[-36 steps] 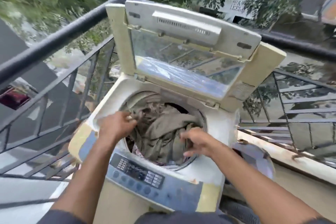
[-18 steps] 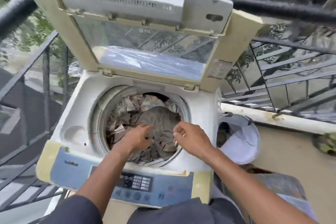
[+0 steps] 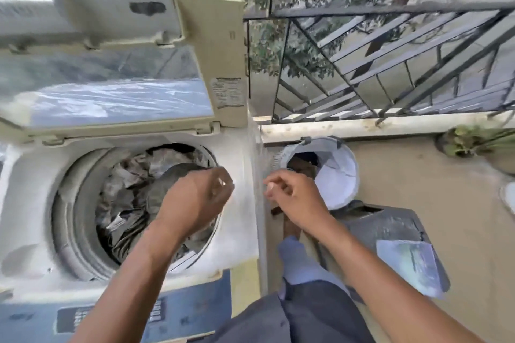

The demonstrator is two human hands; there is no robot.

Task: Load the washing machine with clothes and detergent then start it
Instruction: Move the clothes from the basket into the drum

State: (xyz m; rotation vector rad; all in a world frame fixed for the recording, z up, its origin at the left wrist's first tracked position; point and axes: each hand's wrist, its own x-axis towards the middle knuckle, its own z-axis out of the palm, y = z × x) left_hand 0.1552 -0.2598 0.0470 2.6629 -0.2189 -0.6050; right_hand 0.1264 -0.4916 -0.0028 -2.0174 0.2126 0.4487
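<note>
A top-loading washing machine stands at the left with its lid raised. Its drum holds a heap of grey and patterned clothes. My left hand hovers over the drum's right rim, fingers loosely curled and holding nothing. My right hand is past the machine's right side, over the gap beside a white bucket that has dark clothes inside. Its fingers are loosely curled and empty. The blue control panel runs along the machine's front edge.
A black metal railing encloses the balcony behind the machine and bucket. A grey box with a sheet on top sits right of my leg. A potted plant stands by the low ledge at the far right.
My view swung right and down. Both hands lifted off the clothes in the drum and moved right; my right hand now is outside the machine near the white bucket.
</note>
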